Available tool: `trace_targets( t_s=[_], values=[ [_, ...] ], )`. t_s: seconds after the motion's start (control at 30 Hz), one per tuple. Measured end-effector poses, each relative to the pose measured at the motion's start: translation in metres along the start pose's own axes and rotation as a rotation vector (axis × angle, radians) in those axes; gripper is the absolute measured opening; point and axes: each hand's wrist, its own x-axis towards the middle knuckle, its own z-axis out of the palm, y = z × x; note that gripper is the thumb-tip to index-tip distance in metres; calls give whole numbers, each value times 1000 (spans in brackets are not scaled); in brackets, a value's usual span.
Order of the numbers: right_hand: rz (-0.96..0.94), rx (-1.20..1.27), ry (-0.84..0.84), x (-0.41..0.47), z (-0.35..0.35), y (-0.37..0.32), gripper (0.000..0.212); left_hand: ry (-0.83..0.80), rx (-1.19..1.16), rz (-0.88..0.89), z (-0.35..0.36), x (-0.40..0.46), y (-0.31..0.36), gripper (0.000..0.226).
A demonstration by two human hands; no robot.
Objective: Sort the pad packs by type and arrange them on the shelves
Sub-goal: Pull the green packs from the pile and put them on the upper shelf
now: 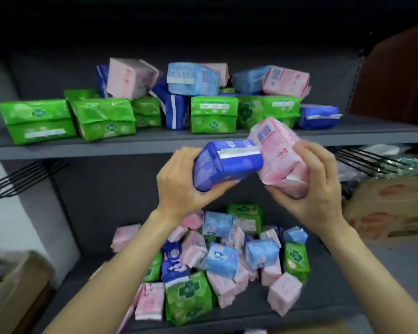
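In the head view, the left hand [179, 186] grips a dark blue glossy plastic pad pack [225, 163], fingers curled under its lower end and thumb on the near side. The right hand [316, 186] grips a pale pink plastic pad pack [278, 150], tilted so its top leans toward the upper shelf. The two packs touch at their inner ends, held in the air just in front of the front edge of the grey metal upper shelf [155, 143]. Holding one type in each hand probably lets both be sorted in a single reach.

On the upper shelf, bright green plastic pad packs [101, 118] stand side by side along the front edge from the left end toward the middle, which looks like a row already begun for that type. Behind them and toward the right end, light blue packs [193, 79], pink packs [130, 78] and dark blue packs [176, 109] lie heaped at angles, seemingly not yet arranged.

On the grey lower shelf [328, 300], a mixed pile of pink, light blue, green and dark blue packs [217, 259] lies jumbled in the middle, apparently the unsorted stock. I judge the sorting is at an early stage.

A brown cardboard box [391, 208] sits to the right of the shelves, and another brown box [15, 285] at the lower left.
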Motion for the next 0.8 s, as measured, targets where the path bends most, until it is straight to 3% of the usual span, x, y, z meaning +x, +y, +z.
trace_targets(
  t_s=[0.1,0.3,0.47,0.57,0.7,0.8],
  values=[
    [203,-11,-165,-56,-21,-5,71,-286,-57,-223,16,-53,16,60],
    [791,-44,-610,-180,-26,-5,84,-825,30,-623,59,-169,23,58],
    [948,-288,-1043,-285,-22,3,90,-1113,63,-897,86,-264,22,67],
    [1202,-274,-1108,-334,-21,9,73,-1189,27,-1063,105,-311,22,69],
    [1564,-246,-1027,-377,-19,18,77,-1256,-66,-1206,125,-365,30,73],
    [1617,-305,-1006,-403,-14,31,79,-1362,-96,-1232,144,-395,41,74]
  ],
)
